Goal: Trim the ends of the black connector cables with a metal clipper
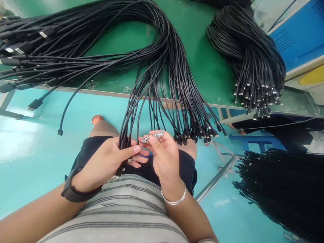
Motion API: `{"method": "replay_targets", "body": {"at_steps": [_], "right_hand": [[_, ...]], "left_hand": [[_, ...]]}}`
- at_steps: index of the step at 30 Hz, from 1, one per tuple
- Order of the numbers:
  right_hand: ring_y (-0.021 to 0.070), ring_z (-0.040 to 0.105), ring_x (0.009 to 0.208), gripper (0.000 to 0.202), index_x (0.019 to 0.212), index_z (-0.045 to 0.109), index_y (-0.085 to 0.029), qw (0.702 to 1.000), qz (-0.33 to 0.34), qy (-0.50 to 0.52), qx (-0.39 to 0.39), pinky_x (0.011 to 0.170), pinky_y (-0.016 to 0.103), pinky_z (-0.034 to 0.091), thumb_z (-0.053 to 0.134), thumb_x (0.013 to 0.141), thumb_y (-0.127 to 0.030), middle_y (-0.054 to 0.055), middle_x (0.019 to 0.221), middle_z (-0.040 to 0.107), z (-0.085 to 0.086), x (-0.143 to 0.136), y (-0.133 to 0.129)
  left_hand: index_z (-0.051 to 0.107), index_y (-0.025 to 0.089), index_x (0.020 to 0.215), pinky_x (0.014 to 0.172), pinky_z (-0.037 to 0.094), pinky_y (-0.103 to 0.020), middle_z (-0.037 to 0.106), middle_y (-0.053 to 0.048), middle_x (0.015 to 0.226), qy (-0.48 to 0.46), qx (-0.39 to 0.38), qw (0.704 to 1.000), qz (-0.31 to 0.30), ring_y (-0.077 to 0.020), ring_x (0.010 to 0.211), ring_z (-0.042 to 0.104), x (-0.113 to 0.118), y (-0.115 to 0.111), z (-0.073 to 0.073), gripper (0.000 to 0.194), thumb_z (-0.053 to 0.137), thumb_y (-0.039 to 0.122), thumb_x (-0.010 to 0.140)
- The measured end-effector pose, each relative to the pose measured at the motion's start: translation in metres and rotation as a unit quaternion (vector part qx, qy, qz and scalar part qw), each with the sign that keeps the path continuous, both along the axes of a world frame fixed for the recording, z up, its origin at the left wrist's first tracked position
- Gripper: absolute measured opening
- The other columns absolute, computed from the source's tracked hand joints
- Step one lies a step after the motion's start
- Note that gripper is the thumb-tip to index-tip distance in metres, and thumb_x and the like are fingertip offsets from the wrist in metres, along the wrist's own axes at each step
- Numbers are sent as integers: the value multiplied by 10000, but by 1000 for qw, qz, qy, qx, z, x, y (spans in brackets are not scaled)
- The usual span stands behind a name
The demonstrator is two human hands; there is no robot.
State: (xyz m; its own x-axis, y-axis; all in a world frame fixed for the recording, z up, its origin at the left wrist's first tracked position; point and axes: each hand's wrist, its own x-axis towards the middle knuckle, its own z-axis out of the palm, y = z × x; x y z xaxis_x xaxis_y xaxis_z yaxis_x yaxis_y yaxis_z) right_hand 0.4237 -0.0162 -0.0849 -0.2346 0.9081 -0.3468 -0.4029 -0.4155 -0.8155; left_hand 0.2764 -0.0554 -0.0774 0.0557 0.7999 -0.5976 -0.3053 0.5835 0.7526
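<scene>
Several black cables are bunched in my left hand (111,157), their connector ends (123,144) held between thumb and fingers. One cable stands a little apart, its end at my left thumb tip. My right hand (164,153) is closed on a small silver nail clipper (153,137), its tip pointing left, close to that cable. The held cables hang down from a large bundle of black cables (174,67) draped over the front edge of the green table (197,64). Many other connector ends (199,131) dangle to the right of my right hand.
Cable ends with larger plugs (35,104) hang over the table's left edge. A second cable bundle (243,50) lies at the right, near a blue machine panel (298,33). Below stand a metal rail (217,179), a blue stool (258,141) and a dark mass of cables (283,189).
</scene>
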Motion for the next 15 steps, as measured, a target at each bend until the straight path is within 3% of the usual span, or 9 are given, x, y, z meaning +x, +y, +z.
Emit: {"method": "replay_targets", "body": {"at_steps": [5,15], "right_hand": [[171,745,791,218,890,661,-219,1000,0,-11,-12,771,314,621,795,777,-350,-1,812,744,-1,-1,0],[136,743,781,167,897,688,-221,1000,-2,-17,9,740,249,619,792,801,-311,-12,806,755,-3,-3,1]], "left_hand": [[753,159,994,698,646,-285,781,-122,1034,-20,15,1000,-16,-252,857,760,-5,-1,-5,300,761,417,840],[764,182,974,727,650,-267,788,-91,995,-15,26,999,-26,-223,842,757,-6,-2,-6,257,742,412,863]]}}
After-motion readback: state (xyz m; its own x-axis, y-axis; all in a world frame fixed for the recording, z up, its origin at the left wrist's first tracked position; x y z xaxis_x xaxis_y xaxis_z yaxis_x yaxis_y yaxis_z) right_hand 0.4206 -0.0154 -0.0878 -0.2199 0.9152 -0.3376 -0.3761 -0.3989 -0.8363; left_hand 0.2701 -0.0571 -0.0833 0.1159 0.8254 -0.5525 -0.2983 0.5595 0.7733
